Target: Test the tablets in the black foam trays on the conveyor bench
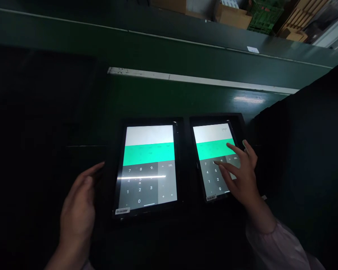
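Note:
Two tablets lie side by side, each showing a calculator with a white band, a green band and dark number keys. My right hand (243, 174) hovers over or touches the right tablet (211, 180), fingers spread, one fingertip by its 8 key. Small characters show in that tablet's white band. The left tablet (149, 172) has a blank white band and a light streak reflected across its keys. To its left is my left hand (79, 210), fingers loosely extended and apart from the tablet, with nothing visible in it. Both tablets carry a small white label at the lower left corner.
A dark green work surface (169, 101) extends behind the tablets, crossed by a pale strip (197, 79). Farther back are a cardboard box (232, 17) and a green crate (263, 17). A black shape (307, 123) rises on the right.

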`<state>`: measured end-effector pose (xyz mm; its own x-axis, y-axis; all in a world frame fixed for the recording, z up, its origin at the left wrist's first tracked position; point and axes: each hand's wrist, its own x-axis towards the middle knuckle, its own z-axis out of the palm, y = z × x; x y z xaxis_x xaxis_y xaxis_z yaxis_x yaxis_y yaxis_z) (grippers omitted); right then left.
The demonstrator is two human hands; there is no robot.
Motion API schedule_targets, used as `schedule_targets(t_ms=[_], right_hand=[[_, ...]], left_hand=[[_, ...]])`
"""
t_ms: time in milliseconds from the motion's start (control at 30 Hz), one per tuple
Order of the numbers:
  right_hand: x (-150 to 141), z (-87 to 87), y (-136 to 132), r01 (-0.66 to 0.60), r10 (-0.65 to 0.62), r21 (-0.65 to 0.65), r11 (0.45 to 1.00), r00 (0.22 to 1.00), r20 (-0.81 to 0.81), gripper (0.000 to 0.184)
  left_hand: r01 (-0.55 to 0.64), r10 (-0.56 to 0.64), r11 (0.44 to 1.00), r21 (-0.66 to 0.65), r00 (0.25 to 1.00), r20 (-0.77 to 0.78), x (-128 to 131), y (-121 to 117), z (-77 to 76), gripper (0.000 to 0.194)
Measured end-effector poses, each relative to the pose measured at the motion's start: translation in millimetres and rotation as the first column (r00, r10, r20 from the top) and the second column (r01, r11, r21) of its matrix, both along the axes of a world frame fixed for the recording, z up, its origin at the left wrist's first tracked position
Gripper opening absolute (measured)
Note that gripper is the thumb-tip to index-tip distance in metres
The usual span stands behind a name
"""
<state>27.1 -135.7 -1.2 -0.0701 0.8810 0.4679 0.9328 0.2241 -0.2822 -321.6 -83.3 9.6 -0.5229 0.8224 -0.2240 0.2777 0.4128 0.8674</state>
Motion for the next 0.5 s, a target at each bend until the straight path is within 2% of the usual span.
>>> schedule_targets(t_ms=[167,300,400,500], right_hand=[[-6.3,1.0,-1.7,-0.056,0.056,-0.062,0.997,0.998,0.006,0.022],[-7.4,2.3,-1.6,-0.094,0.100,-0.108,0.990,0.994,0.051,0.026],[6.9,1.2,-0.7,0.057,-0.056,-0.036,0.998,0.998,0.032,0.026],[27.2,-4.0,0.9,0.314,-0.313,0.010,0.950,0.950,-0.012,0.033]], left_hand=[[-0.018,0.018,0.999,-0.029,1.000,-0.005,3.9,-1.9,2.2,0.051],[0.008,-0.013,0.999,-0.046,0.994,-0.104,10.4,-4.7,9.5,0.050],[0.031,-0.039,0.998,-0.050,0.984,-0.177,11.2,-5.7,11.3,0.051],[0.004,-0.021,0.997,-0.080,0.978,-0.208,7.9,-4.8,8.6,0.050]])
